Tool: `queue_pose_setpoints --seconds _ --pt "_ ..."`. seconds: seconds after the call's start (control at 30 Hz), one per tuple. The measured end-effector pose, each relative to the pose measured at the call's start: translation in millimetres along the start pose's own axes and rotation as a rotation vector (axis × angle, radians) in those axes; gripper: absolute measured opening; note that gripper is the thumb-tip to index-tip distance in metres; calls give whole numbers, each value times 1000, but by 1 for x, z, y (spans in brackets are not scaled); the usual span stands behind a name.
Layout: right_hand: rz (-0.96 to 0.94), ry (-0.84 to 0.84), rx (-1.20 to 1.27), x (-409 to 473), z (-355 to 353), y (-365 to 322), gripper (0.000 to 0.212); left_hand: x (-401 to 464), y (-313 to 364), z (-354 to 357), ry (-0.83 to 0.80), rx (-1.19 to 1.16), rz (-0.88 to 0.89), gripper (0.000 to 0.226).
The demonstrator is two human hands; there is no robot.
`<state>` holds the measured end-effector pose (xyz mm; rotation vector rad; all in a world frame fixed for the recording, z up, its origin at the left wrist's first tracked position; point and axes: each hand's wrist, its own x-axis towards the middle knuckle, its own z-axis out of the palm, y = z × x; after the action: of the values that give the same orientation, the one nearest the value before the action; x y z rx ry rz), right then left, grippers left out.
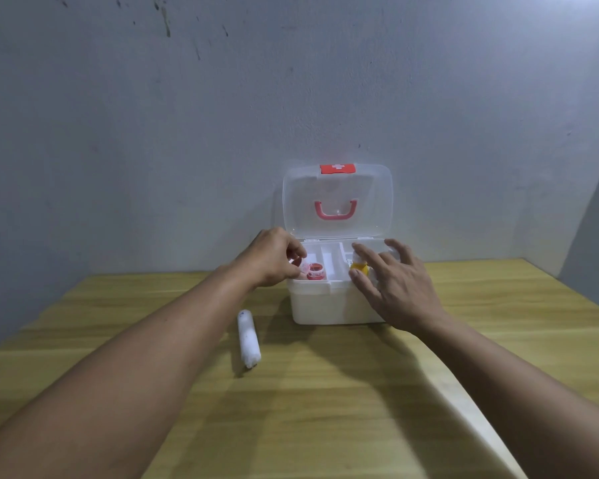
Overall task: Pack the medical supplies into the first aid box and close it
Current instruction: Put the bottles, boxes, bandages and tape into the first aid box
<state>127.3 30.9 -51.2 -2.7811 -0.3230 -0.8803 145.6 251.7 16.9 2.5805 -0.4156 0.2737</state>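
The white first aid box (325, 305) stands on the wooden table with its clear lid (338, 188) upright, red handle and red cross tab showing. Inside the divided top tray lie a red-and-white tape roll (314, 270) on the left and a yellow-capped bottle (359, 269) on the right. My left hand (274, 257) hovers over the tray's left corner, fingertips pinching a small clear pinkish item (304, 267). Spread over the box's right side, my right hand (391, 288) holds nothing, its fingers around the yellow-capped bottle. A white wrapped gauze roll (248, 338) lies on the table left of the box.
The wooden table (325, 409) meets a grey wall (187, 150) close behind the box. A side wall rises at the far right. My two forearms cross the front of the table.
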Motion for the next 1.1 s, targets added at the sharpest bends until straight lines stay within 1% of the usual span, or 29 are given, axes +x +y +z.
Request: queue_pose_setpoints --seconds 0.1,0.23,0.33,0.47,0.63,0.73,0.9,1.03,1.1 --pt "0 -3 -2 0 1 0 64 -1 -2 0 8 -7 23 28" --pt "2 -1 -4 1 1 1 63 -2 -4 0 -12 -10 44 25" --pt "2 -4 -14 1 1 1 62 -1 -5 2 -13 6 43 25" --pt "7 -11 -23 0 1 0 62 -1 -4 6 -57 -1 13 28" --pt "8 -20 -28 0 2 1 63 2 4 6 7 35 26 15" --pt "7 -17 -36 1 2 0 64 4 8 4 15 62 32 12" --pt "8 -12 -20 0 0 0 64 6 11 9 -22 69 6 19" --pt "4 -3 -23 0 0 -1 63 8 16 0 -93 58 -35 37" --pt "2 -3 -27 0 -1 -1 63 8 19 -2 -117 37 -33 42"
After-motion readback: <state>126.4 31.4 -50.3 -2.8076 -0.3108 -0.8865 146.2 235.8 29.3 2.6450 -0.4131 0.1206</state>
